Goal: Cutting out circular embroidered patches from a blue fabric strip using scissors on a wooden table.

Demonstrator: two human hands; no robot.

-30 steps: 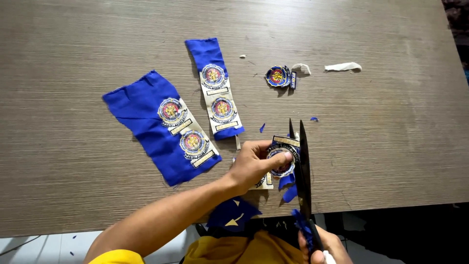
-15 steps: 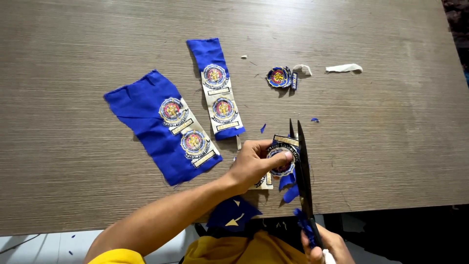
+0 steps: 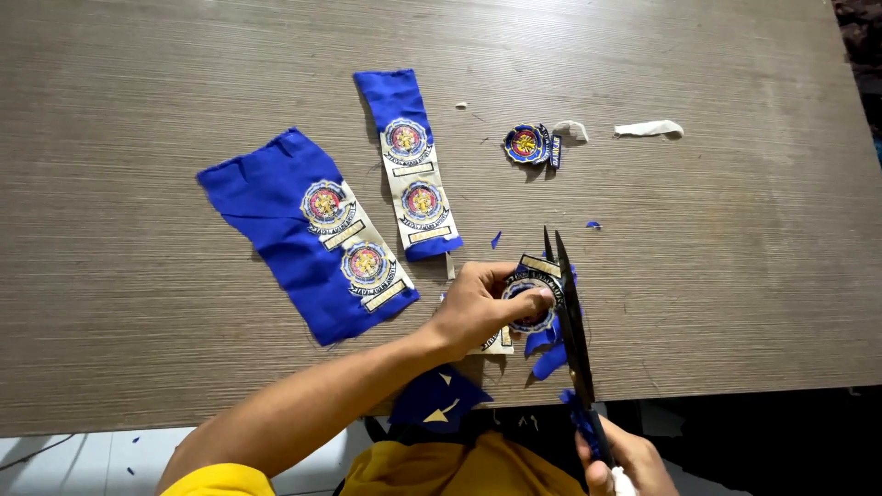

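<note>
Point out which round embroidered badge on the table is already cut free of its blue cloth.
The small round badge lying alone near the table's far side, beside white scraps. The others still sit on blue cloth strips, or in the left hand.

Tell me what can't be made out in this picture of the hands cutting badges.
- Right hand: head view, mostly cut off by the bottom edge; its grip on the scissors hardly shows.
- Badge being cut: partly covered by the left hand and the blades.
- Designs on the badges of the wide cloth and narrow strip: too small.
- Blue scraps under the table edge: partly hidden.
</note>
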